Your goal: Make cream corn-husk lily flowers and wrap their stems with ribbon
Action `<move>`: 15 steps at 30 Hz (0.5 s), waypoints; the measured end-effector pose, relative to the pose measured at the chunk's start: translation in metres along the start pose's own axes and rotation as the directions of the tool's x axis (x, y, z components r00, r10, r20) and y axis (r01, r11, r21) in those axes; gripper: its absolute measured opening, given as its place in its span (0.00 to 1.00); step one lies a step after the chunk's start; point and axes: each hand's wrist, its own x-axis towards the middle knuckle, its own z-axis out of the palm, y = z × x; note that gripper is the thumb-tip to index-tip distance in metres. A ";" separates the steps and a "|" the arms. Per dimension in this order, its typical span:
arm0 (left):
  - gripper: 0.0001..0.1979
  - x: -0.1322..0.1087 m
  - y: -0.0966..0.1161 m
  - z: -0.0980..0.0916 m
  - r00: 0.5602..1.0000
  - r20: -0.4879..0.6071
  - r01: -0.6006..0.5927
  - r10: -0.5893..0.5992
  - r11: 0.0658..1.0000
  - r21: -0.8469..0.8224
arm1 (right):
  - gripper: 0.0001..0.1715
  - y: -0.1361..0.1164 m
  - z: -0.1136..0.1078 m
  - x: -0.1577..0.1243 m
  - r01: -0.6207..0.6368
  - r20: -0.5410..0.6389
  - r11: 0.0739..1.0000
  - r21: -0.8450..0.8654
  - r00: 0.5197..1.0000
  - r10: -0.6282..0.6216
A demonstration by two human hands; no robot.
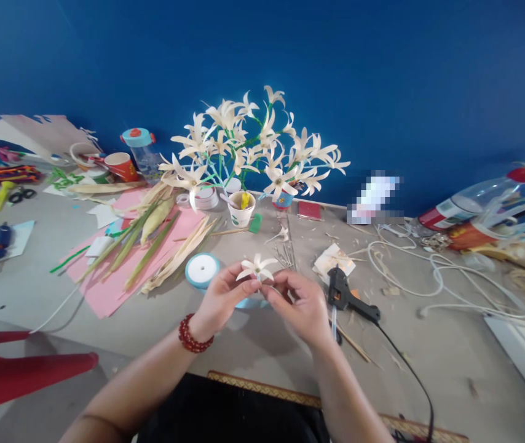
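Observation:
A small cream craft flower (257, 268) with pointed petals is held upright over the table. My left hand (226, 295) pinches its base between thumb and fingers. Just right of the base, my right hand (300, 301) has its thumb and fingertips pressed together; what lies between them is too small to make out. Below the hands shows a strip of light blue ribbon (249, 304). A ribbon spool (202, 269) with a white centre lies beside my left hand. To the right of my right hand rests a black glue gun (348, 294).
Behind the hands, a paper cup (241, 212) stands among many cream flowers (269, 138). Corn husks (152, 237) cover pink paper (101, 295) at left. A white cable (438, 271), bottle (465, 200) and power strip (523, 351) occupy the right. A red stool (23, 372) is lower left.

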 end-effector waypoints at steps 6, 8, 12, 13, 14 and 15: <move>0.09 0.002 0.002 -0.002 1.000 0.015 0.016 -0.017 0.999 0.031 | 0.12 -0.002 -0.008 0.003 0.022 0.112 1.000 0.016 0.993 -0.023; 0.09 0.002 0.003 -0.002 0.999 0.019 0.035 -0.036 0.998 0.046 | 0.11 -0.001 -0.008 0.003 0.030 0.084 1.000 -0.007 0.996 -0.029; 0.09 0.003 0.007 0.000 0.998 0.043 0.045 -0.047 0.998 0.052 | 0.04 0.000 -0.006 0.002 0.083 0.031 0.995 -0.056 0.996 -0.082; 0.09 0.003 0.008 0.001 0.998 0.050 0.045 -0.047 0.998 0.047 | 0.04 0.000 -0.006 0.001 0.101 0.033 0.992 -0.077 0.995 -0.099; 0.09 0.003 0.009 0.001 0.997 0.055 0.046 -0.048 0.998 0.042 | 0.04 0.000 -0.005 0.001 0.114 0.038 0.988 -0.100 0.993 -0.111; 0.09 0.003 0.010 0.002 0.997 0.057 0.049 -0.051 0.998 0.039 | 0.04 0.000 -0.005 0.000 0.119 0.043 0.986 -0.121 0.993 -0.114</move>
